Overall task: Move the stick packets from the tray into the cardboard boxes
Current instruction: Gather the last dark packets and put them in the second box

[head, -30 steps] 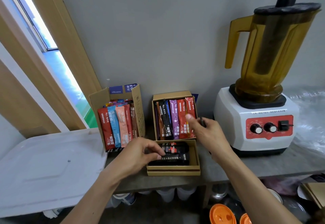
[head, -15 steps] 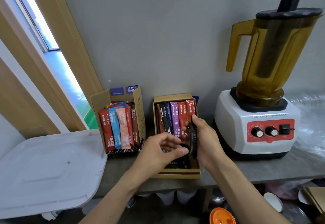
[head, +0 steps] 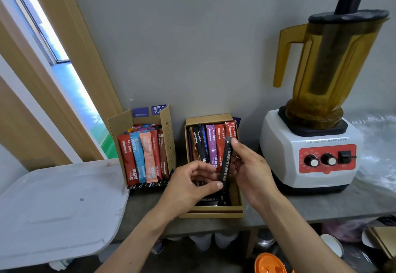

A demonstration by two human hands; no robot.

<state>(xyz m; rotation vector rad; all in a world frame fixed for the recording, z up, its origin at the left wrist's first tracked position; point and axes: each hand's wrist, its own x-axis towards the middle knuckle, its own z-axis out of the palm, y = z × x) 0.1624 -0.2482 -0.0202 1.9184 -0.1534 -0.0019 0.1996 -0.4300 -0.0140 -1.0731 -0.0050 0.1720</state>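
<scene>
My right hand [head: 248,170] and my left hand [head: 190,185] both grip a black stick packet [head: 225,163], held upright above the cardboard tray [head: 214,212]. The left thumb pinches its lower end, the right fingers its upper part. Black packets [head: 212,201] lie flat in the tray under my hands. Behind it stands a cardboard box [head: 209,120] with upright black, purple and red packets. A second cardboard box [head: 167,123] to the left holds red, blue and orange packets [head: 142,159].
A blender [head: 315,135] with an amber jar stands close on the right of the grey shelf [head: 321,206]. A white plastic lid [head: 55,208] lies at the left. Orange lids [head: 270,264] and cups sit below the shelf. The wall is right behind the boxes.
My left hand lifted from the flat packets in the tray and joined my right hand, which has drawn back from the box's packets. A black packet now stands upright between both hands.
</scene>
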